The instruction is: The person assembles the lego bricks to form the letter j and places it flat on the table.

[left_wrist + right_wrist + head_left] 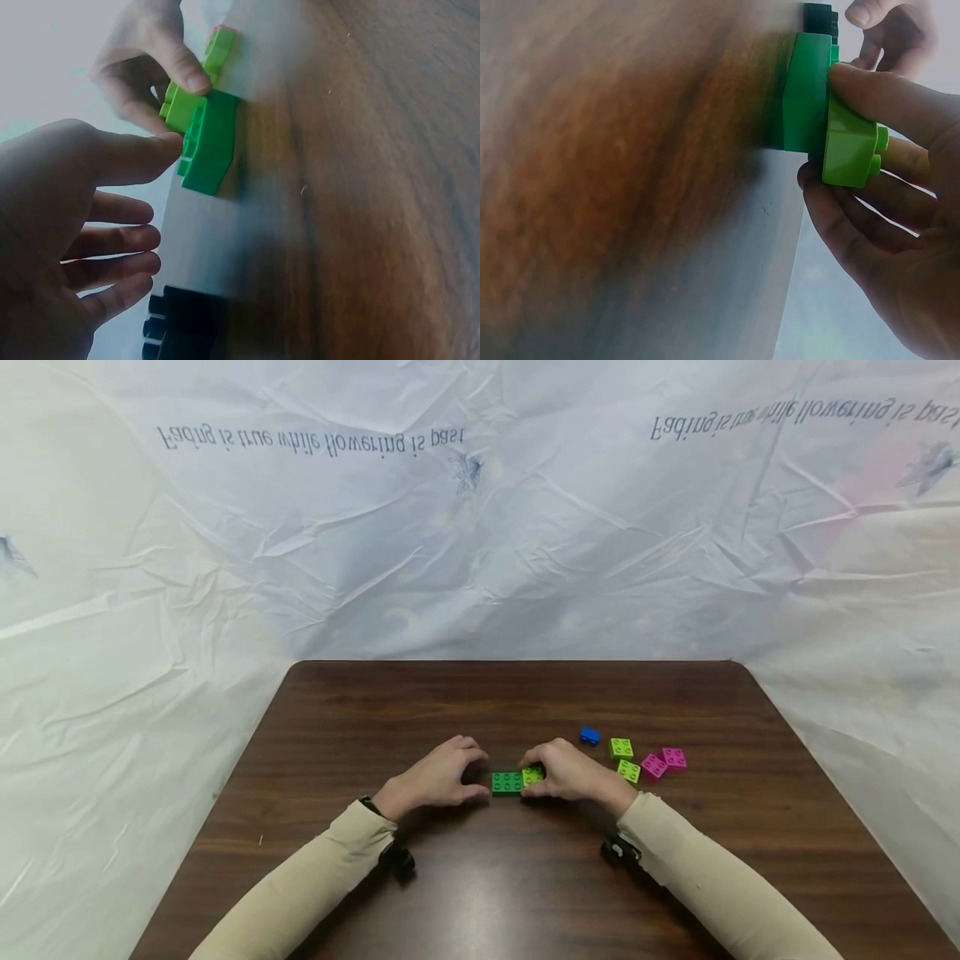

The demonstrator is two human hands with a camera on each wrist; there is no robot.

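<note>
Worktop [390,710] in dark wood grain carries a green brick [506,783], studs up, between the person's two hands. The right hand [576,771] pinches a lime-green block [846,150], thumb on the near side and fingers on the far side. That block sits higher than the green brick, over its right end, and juts out past it; whether the two are pressed fully together cannot be told. The left hand [438,777] holds nothing: its fingers are apart and loosely curved, the thumb right by the green brick's left end, though contact is unclear. A black brick [187,322] stands near the left fingers, apart from the green brick. Beside the right wrist lie two loose lime pieces [621,748] and two pink bricks [674,758]; a blue brick [590,736] lies just beyond the hand. Pale, creased cloth [480,568] with printed lettering hangs behind.
</note>
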